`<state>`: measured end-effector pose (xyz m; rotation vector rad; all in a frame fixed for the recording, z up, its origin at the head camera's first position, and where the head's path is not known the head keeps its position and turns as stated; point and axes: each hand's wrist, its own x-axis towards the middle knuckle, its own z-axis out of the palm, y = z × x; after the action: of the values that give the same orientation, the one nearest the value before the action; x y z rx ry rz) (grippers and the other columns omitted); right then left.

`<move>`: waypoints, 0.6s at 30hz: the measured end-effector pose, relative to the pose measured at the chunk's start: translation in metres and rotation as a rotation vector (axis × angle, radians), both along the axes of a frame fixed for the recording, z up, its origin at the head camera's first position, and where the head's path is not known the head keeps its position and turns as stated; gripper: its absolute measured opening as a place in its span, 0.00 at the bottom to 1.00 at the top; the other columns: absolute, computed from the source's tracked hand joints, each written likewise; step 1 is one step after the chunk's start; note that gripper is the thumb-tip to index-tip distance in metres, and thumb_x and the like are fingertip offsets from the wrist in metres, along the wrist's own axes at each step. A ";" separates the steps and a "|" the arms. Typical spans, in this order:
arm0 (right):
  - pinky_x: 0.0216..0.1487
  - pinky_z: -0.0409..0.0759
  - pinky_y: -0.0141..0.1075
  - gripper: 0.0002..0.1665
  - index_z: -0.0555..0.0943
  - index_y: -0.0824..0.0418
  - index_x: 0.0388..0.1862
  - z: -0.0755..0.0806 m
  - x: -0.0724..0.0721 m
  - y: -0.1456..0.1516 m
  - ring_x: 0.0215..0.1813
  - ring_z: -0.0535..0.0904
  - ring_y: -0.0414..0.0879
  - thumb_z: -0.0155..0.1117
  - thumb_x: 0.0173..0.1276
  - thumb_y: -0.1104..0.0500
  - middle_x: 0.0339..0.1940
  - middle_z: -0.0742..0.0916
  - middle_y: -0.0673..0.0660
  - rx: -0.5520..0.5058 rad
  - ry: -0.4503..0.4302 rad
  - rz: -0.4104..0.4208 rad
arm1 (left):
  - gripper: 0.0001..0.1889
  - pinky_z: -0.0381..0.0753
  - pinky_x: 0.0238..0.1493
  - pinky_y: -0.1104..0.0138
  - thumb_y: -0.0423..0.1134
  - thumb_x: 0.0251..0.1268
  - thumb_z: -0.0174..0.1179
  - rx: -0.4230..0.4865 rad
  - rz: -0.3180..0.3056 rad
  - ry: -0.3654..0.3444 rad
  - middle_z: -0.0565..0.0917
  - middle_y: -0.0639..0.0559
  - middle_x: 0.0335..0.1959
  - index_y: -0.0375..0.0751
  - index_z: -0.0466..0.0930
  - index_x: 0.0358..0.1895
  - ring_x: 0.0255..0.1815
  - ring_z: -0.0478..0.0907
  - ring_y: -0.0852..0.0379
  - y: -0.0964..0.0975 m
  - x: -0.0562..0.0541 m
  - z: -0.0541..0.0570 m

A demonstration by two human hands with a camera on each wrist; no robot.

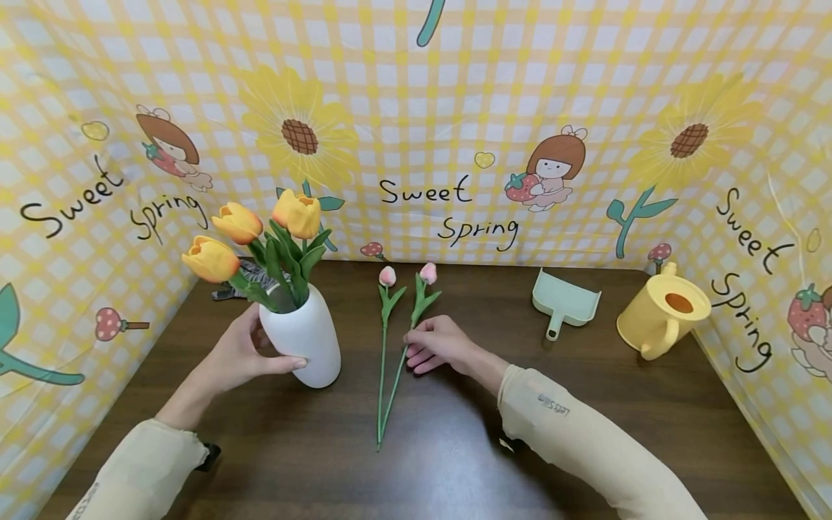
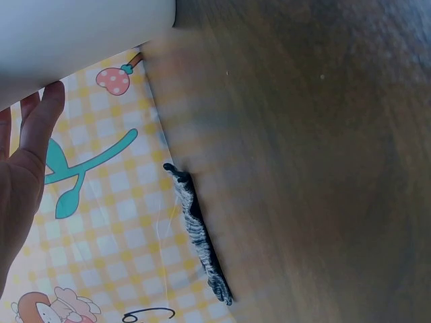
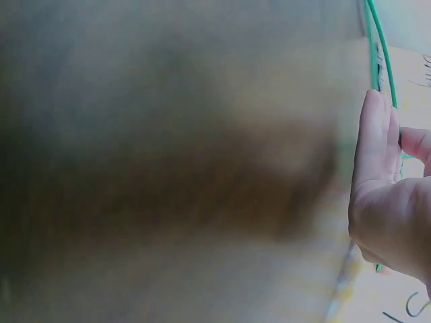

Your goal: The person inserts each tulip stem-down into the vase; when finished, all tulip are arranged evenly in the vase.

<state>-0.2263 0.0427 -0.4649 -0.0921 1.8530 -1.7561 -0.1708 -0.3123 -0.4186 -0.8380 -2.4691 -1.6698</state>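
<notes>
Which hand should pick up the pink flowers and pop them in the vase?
Probably the right hand: its fingers already touch a pink tulip stem lying on the table. The left hand is busy holding the white vase.

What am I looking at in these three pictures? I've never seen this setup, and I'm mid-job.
No machine here: a person works with bare hands, wearing three cameras. The big picture is from the head; the other two are from each wrist.

The left hand holds a white vase of yellow tulips. The right hand rests on the stem of one of two pink tulips lying on the brown table. Further right sit a green dustpan and a yellow watering can. The right wrist view is mostly blurred.
</notes>
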 end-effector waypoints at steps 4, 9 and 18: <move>0.34 0.89 0.46 0.13 0.78 0.72 0.45 0.014 -0.003 0.011 0.29 0.87 0.49 0.63 0.69 0.62 0.28 0.87 0.60 -0.016 0.013 -0.017 | 0.48 0.89 0.42 0.59 0.20 0.41 0.80 0.006 -0.005 -0.002 0.79 0.45 0.58 0.38 0.64 0.69 0.51 0.85 0.55 -0.001 0.000 0.000; 0.34 0.89 0.46 0.17 0.76 0.75 0.50 0.031 -0.005 0.026 0.29 0.87 0.49 0.60 0.69 0.63 0.29 0.86 0.61 -0.041 0.044 -0.020 | 0.48 0.89 0.41 0.59 0.20 0.41 0.80 0.009 -0.008 0.004 0.79 0.45 0.58 0.38 0.64 0.69 0.51 0.85 0.55 -0.001 0.000 0.001; 0.37 0.89 0.47 0.08 0.79 0.67 0.43 0.060 0.009 0.049 0.32 0.88 0.52 0.62 0.68 0.63 0.32 0.88 0.63 -0.085 0.085 0.000 | 0.47 0.89 0.41 0.60 0.20 0.42 0.79 0.008 -0.018 0.009 0.79 0.45 0.58 0.38 0.64 0.69 0.50 0.85 0.55 -0.001 -0.001 0.000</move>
<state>-0.2174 0.0920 -0.4051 -0.2026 1.8370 -1.8565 -0.1717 -0.3132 -0.4189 -0.8679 -2.4540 -1.6769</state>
